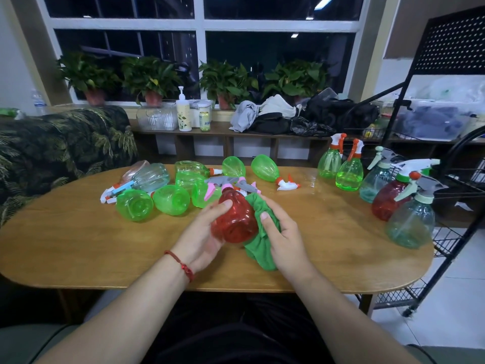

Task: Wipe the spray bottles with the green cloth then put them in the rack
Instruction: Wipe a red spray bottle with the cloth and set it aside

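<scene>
Your left hand [203,236] grips the red translucent plastic spray bottle [235,219]; at its 3 o'clock, your right hand [282,233] clutches the green cloth [258,248] against it.

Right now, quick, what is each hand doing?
Left hand: closed around the red spray bottle, holding it.
Right hand: closed on the green cloth, pressing it against the bottle.

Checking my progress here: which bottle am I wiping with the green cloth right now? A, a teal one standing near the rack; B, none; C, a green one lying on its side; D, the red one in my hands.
D: the left hand holds the red bottle while the right hand presses the green cloth against it.
</scene>
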`<action>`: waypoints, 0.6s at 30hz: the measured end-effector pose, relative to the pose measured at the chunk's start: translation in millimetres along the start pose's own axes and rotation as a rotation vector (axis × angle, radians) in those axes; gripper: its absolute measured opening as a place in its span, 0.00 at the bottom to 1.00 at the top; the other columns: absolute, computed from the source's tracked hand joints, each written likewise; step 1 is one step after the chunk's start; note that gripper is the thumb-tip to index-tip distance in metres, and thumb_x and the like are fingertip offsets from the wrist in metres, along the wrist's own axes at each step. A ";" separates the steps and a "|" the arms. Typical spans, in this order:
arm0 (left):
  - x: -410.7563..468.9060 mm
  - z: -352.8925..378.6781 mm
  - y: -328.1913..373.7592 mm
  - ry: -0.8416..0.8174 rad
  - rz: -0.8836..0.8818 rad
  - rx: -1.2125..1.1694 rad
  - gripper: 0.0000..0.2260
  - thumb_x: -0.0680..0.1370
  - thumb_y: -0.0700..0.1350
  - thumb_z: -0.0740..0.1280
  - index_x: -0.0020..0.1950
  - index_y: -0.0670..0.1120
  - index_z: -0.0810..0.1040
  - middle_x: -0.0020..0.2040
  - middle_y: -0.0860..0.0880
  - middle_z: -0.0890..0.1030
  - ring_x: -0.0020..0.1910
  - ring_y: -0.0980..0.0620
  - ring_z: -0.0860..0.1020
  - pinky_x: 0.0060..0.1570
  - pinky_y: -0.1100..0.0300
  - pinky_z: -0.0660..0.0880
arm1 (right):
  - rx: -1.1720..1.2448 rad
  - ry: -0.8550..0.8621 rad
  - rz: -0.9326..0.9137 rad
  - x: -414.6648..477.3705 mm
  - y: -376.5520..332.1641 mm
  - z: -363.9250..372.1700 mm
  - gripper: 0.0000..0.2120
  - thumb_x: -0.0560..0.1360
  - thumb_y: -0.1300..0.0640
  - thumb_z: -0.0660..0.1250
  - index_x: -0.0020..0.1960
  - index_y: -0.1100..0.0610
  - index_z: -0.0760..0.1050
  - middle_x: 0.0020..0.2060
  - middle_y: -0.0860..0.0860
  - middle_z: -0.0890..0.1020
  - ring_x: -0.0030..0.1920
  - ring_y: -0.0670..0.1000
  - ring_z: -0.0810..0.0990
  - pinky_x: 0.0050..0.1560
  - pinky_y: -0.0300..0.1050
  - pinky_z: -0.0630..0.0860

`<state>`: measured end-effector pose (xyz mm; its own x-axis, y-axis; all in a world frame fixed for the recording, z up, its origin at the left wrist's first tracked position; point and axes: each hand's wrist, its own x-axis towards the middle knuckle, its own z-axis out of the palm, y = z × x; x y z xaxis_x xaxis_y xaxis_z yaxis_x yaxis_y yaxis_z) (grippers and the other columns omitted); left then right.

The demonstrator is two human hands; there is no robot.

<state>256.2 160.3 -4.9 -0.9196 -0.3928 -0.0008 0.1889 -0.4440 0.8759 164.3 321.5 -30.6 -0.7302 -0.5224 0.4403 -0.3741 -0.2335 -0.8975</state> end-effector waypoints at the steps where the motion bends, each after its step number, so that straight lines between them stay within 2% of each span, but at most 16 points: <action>1: -0.6 -0.1 -0.7 -0.031 -0.027 0.032 0.24 0.79 0.48 0.75 0.73 0.44 0.77 0.67 0.39 0.83 0.61 0.42 0.84 0.65 0.42 0.80 | 0.002 -0.002 0.002 -0.2 -0.8 -0.3 0.18 0.88 0.59 0.62 0.75 0.47 0.76 0.67 0.48 0.84 0.70 0.51 0.81 0.73 0.61 0.76; 4: 1.5 4.3 -2.2 0.032 0.004 0.061 0.22 0.80 0.48 0.73 0.74 0.47 0.77 0.66 0.41 0.84 0.63 0.41 0.84 0.65 0.39 0.80 | 0.009 -0.011 -0.017 0.4 -0.7 0.3 0.18 0.88 0.60 0.63 0.76 0.48 0.76 0.68 0.47 0.83 0.71 0.50 0.80 0.73 0.60 0.76; 7: 9.7 13.7 -1.4 0.148 0.035 -0.003 0.21 0.81 0.49 0.73 0.73 0.53 0.76 0.64 0.42 0.85 0.57 0.43 0.86 0.50 0.42 0.85 | -0.180 0.013 -0.143 -2.3 3.1 2.7 0.20 0.86 0.61 0.66 0.76 0.48 0.77 0.70 0.43 0.81 0.73 0.47 0.78 0.75 0.56 0.74; 9: 13.3 20.4 -0.7 0.223 0.009 -0.067 0.20 0.82 0.50 0.71 0.74 0.53 0.75 0.64 0.41 0.85 0.53 0.43 0.87 0.43 0.44 0.84 | -0.329 0.019 -0.282 -4.4 5.6 2.0 0.21 0.84 0.64 0.68 0.75 0.50 0.78 0.72 0.43 0.78 0.75 0.46 0.75 0.76 0.50 0.73; 11: 13.7 23.7 0.5 0.256 -0.034 -0.125 0.21 0.83 0.52 0.70 0.75 0.50 0.74 0.64 0.40 0.85 0.52 0.42 0.86 0.42 0.44 0.84 | -0.415 -0.025 -0.405 -5.6 6.7 1.7 0.23 0.82 0.67 0.69 0.75 0.52 0.79 0.75 0.45 0.75 0.77 0.47 0.73 0.77 0.45 0.70; 13: 11.3 26.8 1.6 0.248 -0.057 -0.157 0.19 0.84 0.52 0.69 0.73 0.49 0.75 0.64 0.39 0.85 0.52 0.42 0.86 0.43 0.44 0.85 | -0.449 -0.045 -0.493 -5.7 8.5 3.2 0.24 0.81 0.71 0.69 0.74 0.55 0.79 0.77 0.47 0.74 0.79 0.50 0.71 0.79 0.47 0.69; 15: 6.9 32.2 2.6 0.227 -0.028 -0.181 0.16 0.83 0.51 0.70 0.70 0.51 0.76 0.65 0.40 0.84 0.54 0.42 0.86 0.44 0.44 0.85 | -0.375 -0.003 -0.468 -4.5 8.0 3.6 0.26 0.79 0.73 0.69 0.73 0.55 0.79 0.77 0.47 0.74 0.79 0.50 0.71 0.78 0.49 0.70; 18: 1.2 44.2 2.1 0.290 0.089 -0.229 0.20 0.81 0.49 0.73 0.72 0.56 0.74 0.67 0.44 0.81 0.59 0.40 0.85 0.47 0.41 0.85 | -0.142 0.112 -0.257 -2.2 0.7 5.0 0.27 0.81 0.71 0.69 0.74 0.48 0.78 0.75 0.45 0.77 0.77 0.47 0.73 0.79 0.53 0.70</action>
<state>240.3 194.4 18.3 -0.7669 -0.6347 -0.0948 0.3658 -0.5537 0.7481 168.4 318.4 -32.3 -0.6571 -0.3660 0.6590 -0.6246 -0.2250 -0.7478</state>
